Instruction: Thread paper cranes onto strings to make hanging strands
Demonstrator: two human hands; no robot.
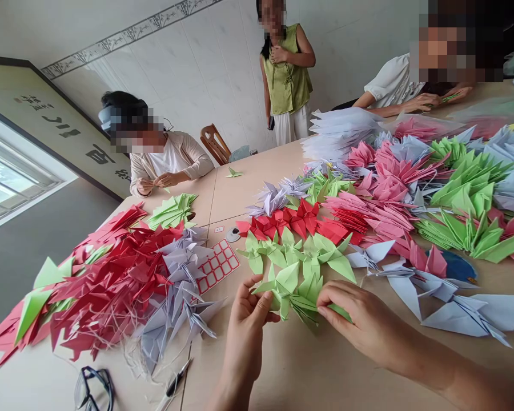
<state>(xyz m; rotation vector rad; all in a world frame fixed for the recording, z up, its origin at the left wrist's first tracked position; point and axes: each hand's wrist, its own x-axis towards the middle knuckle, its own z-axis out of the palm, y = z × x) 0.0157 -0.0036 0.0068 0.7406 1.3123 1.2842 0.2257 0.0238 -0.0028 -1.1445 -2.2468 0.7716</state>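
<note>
Between my two hands is a small bunch of light green origami cranes (285, 283), just above the table. The fingers of my left hand (252, 305) pinch its left side, thumb in front. On the other side my right hand (353, 314) grips a folded green wing, its fingertips pressed together. Directly behind the bunch lies a row of green paper cranes (312, 251), and past it a row of red paper cranes (291, 221). White paper cranes (462, 308) with spread wings lie to the right of my right hand.
A red paper crane heap (120, 274) with loose string covers the left; grey-lilac cranes (180, 297) edge it. Glasses (93, 388), a pen (177, 378) and a red-bordered label sheet (217, 265) lie nearby. Coloured crane stacks (466, 177) crowd the right. Two people sit across; one stands.
</note>
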